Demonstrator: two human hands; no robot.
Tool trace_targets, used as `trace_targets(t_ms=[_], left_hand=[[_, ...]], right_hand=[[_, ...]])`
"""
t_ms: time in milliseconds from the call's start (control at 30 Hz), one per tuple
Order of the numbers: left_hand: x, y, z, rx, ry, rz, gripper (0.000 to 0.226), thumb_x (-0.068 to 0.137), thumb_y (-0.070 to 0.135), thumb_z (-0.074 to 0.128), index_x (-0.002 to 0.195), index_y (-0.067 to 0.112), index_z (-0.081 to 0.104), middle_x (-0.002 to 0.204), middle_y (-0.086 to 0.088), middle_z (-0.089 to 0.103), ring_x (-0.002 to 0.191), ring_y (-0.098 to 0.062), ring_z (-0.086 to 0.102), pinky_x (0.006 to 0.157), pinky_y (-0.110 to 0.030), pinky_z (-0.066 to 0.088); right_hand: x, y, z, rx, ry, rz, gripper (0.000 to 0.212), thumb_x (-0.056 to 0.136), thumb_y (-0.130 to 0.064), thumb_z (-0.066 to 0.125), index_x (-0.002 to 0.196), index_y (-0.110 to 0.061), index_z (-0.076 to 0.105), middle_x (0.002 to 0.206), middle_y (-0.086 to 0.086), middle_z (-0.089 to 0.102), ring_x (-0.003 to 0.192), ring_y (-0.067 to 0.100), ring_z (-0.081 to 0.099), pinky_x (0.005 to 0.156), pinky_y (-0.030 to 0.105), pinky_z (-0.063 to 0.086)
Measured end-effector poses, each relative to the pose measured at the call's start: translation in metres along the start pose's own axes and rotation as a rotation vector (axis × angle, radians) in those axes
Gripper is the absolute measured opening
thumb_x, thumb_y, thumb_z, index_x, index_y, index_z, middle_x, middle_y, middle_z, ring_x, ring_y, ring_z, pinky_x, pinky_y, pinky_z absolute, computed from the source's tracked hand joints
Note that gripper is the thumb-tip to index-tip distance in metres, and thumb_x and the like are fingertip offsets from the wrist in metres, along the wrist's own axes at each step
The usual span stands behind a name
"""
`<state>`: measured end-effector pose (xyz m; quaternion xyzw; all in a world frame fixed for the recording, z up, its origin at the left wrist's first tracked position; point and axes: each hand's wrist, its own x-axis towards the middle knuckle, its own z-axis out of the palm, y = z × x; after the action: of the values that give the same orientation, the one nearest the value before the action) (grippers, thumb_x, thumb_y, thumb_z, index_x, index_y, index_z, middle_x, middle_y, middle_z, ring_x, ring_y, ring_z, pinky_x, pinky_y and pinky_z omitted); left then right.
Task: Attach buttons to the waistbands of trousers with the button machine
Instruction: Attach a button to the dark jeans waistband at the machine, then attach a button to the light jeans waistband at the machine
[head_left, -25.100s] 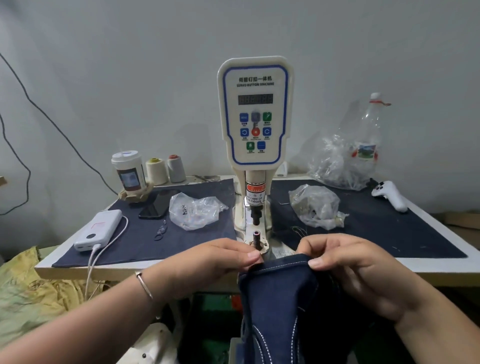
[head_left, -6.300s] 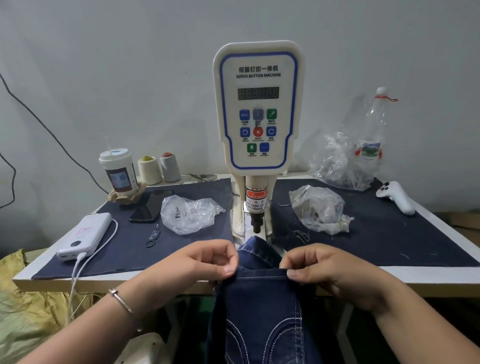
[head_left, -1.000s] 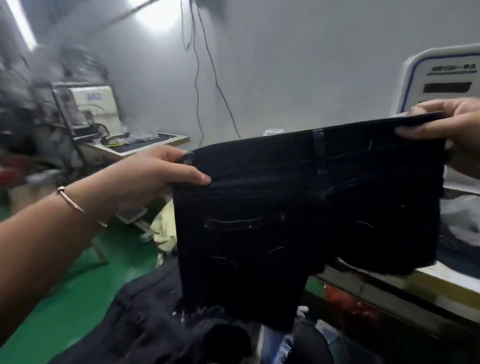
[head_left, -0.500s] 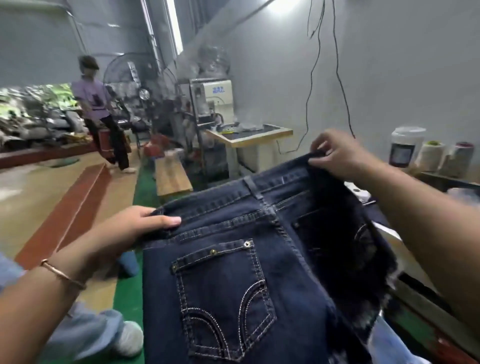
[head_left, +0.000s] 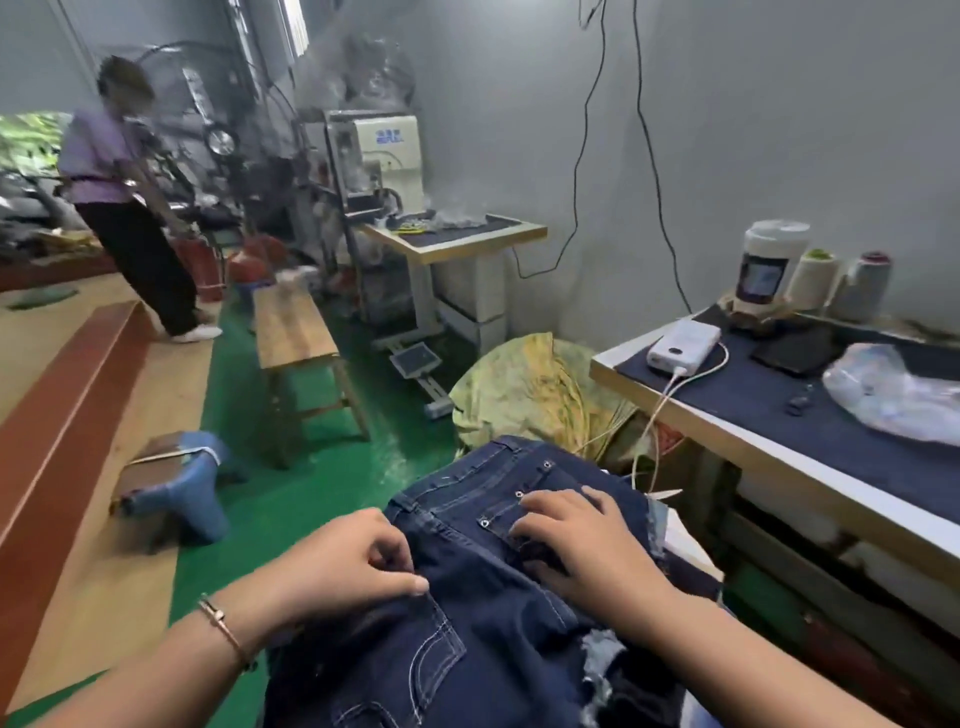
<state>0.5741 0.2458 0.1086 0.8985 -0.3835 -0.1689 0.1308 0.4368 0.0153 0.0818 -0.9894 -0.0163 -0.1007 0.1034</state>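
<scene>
Off to the right stands the work table (head_left: 779, 447) with its dark mat, and on it a white power bank (head_left: 684, 347) with a cable trailing over the edge, a crumpled clear plastic bag (head_left: 893, 395), a white cup (head_left: 769, 265) and two thread cones (head_left: 815, 275) at the back by the wall. Between that table and the green floor sits a yellow-green cloth bundle (head_left: 530, 395). Further off — a wooden bench (head_left: 296, 327), another machine table (head_left: 457, 239), and a person in a purple top (head_left: 119, 171) standing near the doorway.

The dark denim shorts (head_left: 493, 597) lie low in front, on a heap of more dark fabric, back pocket up. The left hand (head_left: 343, 566) rests at their left edge, fingers curled and thumb pinching a fold of the denim. The right hand (head_left: 587, 540) lies palm-down on the pocket area — fingers slightly spread, pressing the cloth flat.
</scene>
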Motion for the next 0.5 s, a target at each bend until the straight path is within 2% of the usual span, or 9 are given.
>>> trace_targets(t_ms=[100,167,233,333,433,500], left_hand=[[0.014,0.038,-0.024,-0.025,0.115,0.096,0.017,0.084,0.044,0.071,0.075,0.03,0.068,0.088,0.008,0.06,0.082,-0.003,0.059,0.08,-0.025,0.048],[0.021,0.08,-0.029,-0.106,0.118,0.229,0.015,0.086,0.037,0.071,0.074,0.03,0.066,0.087,0.006,0.062,0.083,-0.009,0.06,0.08,-0.027,0.049],[0.029,0.131,-0.026,-0.145,0.044,0.401,0.014,0.087,0.035,0.07,0.075,0.029,0.066,0.086,0.006,0.064,0.082,-0.011,0.06,0.079,-0.028,0.049],[0.04,0.214,-0.007,-0.129,-0.129,0.618,0.015,0.088,0.035,0.069,0.075,0.029,0.066,0.08,0.006,0.065,0.075,-0.006,0.059,0.073,-0.028,0.049],[0.043,0.306,0.028,-0.044,-0.33,0.821,0.016,0.09,0.036,0.066,0.082,0.023,0.069,0.079,0.001,0.067,0.07,-0.01,0.059,0.07,-0.032,0.051],[0.037,0.368,0.055,0.039,-0.417,0.949,0.016,0.089,0.041,0.065,0.082,0.027,0.068,0.076,0.009,0.066,0.067,-0.001,0.057,0.065,-0.025,0.049]], right_hand=[[-0.043,0.008,-0.015,0.223,0.182,0.036,0.02,0.087,-0.027,0.057,0.105,-0.027,0.065,0.119,-0.015,0.058,0.113,0.012,0.053,0.096,0.033,0.039],[-0.076,0.015,-0.03,0.362,0.25,0.124,0.015,0.085,-0.022,0.059,0.098,-0.023,0.068,0.108,-0.016,0.061,0.104,0.006,0.056,0.09,0.031,0.046],[-0.11,0.02,-0.045,0.401,0.32,0.212,0.012,0.086,-0.022,0.061,0.095,-0.024,0.069,0.103,-0.018,0.061,0.1,0.001,0.056,0.087,0.028,0.047],[-0.164,0.029,-0.073,0.418,0.429,0.354,0.009,0.083,-0.018,0.062,0.088,-0.019,0.07,0.096,-0.012,0.063,0.092,0.007,0.061,0.081,0.029,0.049],[-0.234,0.034,-0.107,0.363,0.578,0.571,0.005,0.083,-0.014,0.065,0.08,-0.017,0.068,0.084,-0.009,0.065,0.082,0.01,0.061,0.074,0.03,0.048],[-0.286,0.03,-0.126,0.32,0.666,0.739,0.009,0.084,-0.015,0.069,0.077,-0.019,0.067,0.079,-0.009,0.065,0.079,0.01,0.062,0.072,0.028,0.048]])
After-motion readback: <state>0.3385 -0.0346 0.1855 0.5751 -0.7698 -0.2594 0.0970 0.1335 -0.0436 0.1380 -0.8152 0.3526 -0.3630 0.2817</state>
